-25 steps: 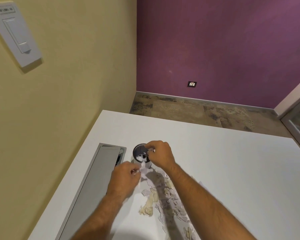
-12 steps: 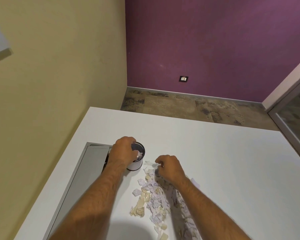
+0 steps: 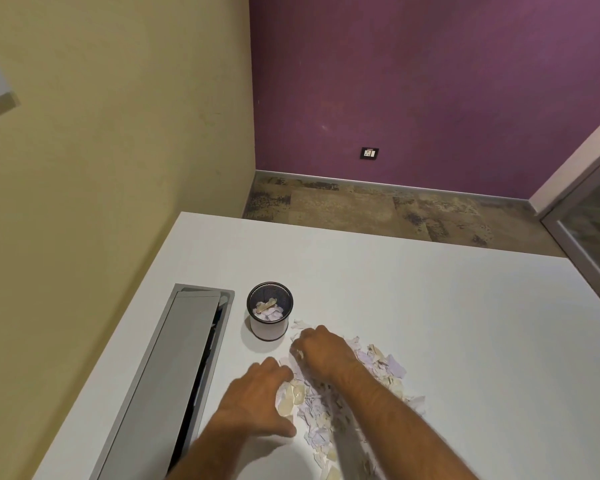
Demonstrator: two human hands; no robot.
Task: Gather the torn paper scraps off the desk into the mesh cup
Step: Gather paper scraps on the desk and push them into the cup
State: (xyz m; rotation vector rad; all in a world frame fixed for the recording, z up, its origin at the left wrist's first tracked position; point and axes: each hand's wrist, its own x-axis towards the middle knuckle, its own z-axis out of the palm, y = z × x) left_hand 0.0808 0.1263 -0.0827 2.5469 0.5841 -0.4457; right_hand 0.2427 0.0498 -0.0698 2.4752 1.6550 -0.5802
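Note:
A black mesh cup stands upright on the white desk, holding several white and cream scraps. A heap of torn paper scraps, lilac, white and cream, lies just right of and nearer than the cup. My left hand rests on the left edge of the heap, fingers curled over cream scraps. My right hand presses down on the top of the heap, fingers bent around scraps, about a hand's width from the cup. My right forearm hides the middle of the heap.
A grey cable tray with a hinged lid is set into the desk left of the cup. The yellow wall runs along the desk's left side. The desk's far edge drops to a brown floor before a purple wall.
My left hand has left the cup and come down onto the heap's left edge. My right hand has stayed on the scraps, shifting slightly. The cup stands free.

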